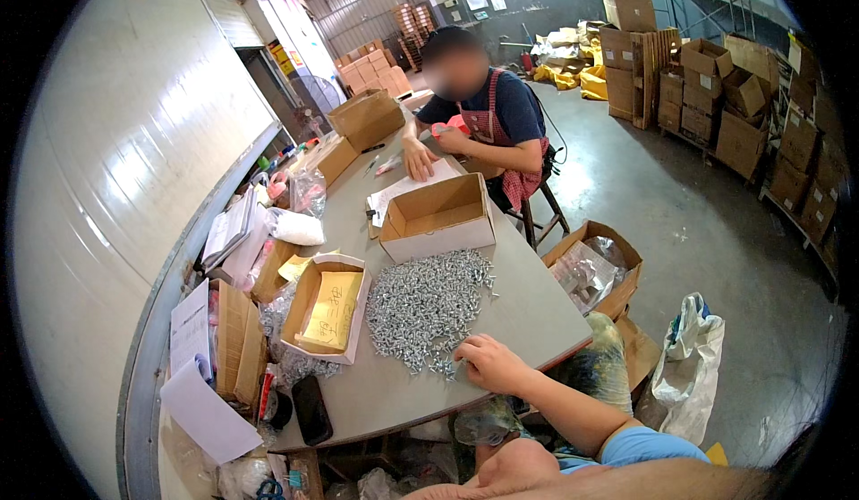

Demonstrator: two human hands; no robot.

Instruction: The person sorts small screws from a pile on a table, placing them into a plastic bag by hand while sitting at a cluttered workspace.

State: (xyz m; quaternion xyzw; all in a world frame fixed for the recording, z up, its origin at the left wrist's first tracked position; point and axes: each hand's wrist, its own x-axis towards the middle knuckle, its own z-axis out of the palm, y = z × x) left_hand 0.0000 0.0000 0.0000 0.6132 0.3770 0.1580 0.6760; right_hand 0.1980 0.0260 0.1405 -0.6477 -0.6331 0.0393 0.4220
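1. While the lower right of the view is crossed by a bare forearm below a blue sleeve, the right hand (pixel 490 363) is held at the near edge of a pile of small silver screws (pixel 420 308)
2. The fingers of that hand are bent and kept close together, with the tips set against the outermost screws; whether one is pinched cannot be made out
3. The left hand (pixel 523 466) is shown only in part, as a rounded shape at the lower edge, so the state of its fingers cannot be made out
4. The screws are heaped loosely on a grey table (pixel 537 321), with a few strays scattered at the edges of the heap
5. The far side of the pile is bordered by an open white box (pixel 437 243), and its left side by another box (pixel 355 326), in which a yellow paper (pixel 331 308) is laid
6. A black phone (pixel 311 411) is placed near the table's edge, to the left of both hands
7. Across the table another person (pixel 521 111) is seated; some papers (pixel 413 192) are touched by one of that person's hands (pixel 419 160), and something red (pixel 458 124) is held in the other
8. On the floor to the right, clear plastic is held in an open carton (pixel 629 287), and a white sack (pixel 689 366) is stood near it
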